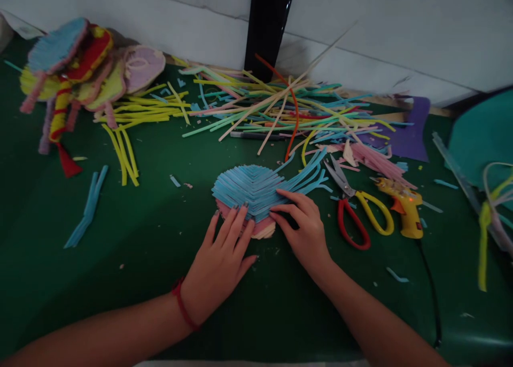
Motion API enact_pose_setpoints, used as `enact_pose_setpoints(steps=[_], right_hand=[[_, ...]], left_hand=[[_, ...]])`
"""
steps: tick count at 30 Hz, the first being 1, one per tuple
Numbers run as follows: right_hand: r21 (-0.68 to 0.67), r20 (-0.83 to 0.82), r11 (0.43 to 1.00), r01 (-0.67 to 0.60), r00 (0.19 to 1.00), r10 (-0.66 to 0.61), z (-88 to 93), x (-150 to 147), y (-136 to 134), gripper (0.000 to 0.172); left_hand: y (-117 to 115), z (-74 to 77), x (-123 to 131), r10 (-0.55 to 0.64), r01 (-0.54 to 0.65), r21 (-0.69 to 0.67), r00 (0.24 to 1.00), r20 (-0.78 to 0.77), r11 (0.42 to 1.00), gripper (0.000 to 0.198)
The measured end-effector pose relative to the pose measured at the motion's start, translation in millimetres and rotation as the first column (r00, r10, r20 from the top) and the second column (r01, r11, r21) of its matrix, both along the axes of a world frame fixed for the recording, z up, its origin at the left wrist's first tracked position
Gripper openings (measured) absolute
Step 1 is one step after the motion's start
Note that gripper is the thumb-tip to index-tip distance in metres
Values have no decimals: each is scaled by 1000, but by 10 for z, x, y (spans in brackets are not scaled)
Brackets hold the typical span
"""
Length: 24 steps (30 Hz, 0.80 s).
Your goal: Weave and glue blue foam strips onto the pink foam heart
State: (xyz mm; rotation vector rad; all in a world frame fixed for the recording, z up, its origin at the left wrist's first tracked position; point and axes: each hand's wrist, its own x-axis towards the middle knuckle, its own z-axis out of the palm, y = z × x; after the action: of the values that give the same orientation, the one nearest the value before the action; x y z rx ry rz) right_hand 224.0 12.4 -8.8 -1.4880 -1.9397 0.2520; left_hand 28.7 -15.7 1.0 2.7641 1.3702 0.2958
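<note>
A round pink piece (265, 229) lies on the table, its upper part covered by blue pipe cleaners (250, 182) in a V pattern. Their loose ends (310, 174) stick out to the upper right. My left hand (224, 255) rests flat with fingers stretched, its fingertips on the lower left of the piece. On the right side, my right hand (302, 225) pinches a blue pipe cleaner at the lower edge, thumb and fingers close together. Scissors (348, 193) with one red and one yellow handle lie spread beside my right hand.
A yellow glue gun (406, 207) with a black cord lies right of the scissors. Loose coloured pipe cleaners (280, 108) are heaped along the wall. Fuzzy fan-shaped pieces (60, 46) are piled at the back left. Bent blue pipe cleaners (88, 209) lie on the left.
</note>
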Motion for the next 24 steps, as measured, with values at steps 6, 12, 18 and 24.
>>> enact_pose_setpoints(steps=[6, 12, 18, 24], right_hand=[[28, 18, 1000, -1, 1000, 1, -22, 11, -8, 8], [33, 39, 999, -26, 999, 25, -8, 26, -23, 12], [36, 61, 999, -24, 998, 22, -3, 17, -28, 12], [43, 78, 999, -12, 997, 9, -11, 5, -28, 12]], left_hand=[[-24, -2, -4, -7, 7, -20, 1000, 16, 1000, 52], [-26, 3, -4, -4, 4, -20, 1000, 23, 1000, 51], [-26, 6, -15, 6, -6, -28, 1000, 12, 1000, 53], [-30, 0, -1, -7, 7, -8, 1000, -1, 1000, 54]])
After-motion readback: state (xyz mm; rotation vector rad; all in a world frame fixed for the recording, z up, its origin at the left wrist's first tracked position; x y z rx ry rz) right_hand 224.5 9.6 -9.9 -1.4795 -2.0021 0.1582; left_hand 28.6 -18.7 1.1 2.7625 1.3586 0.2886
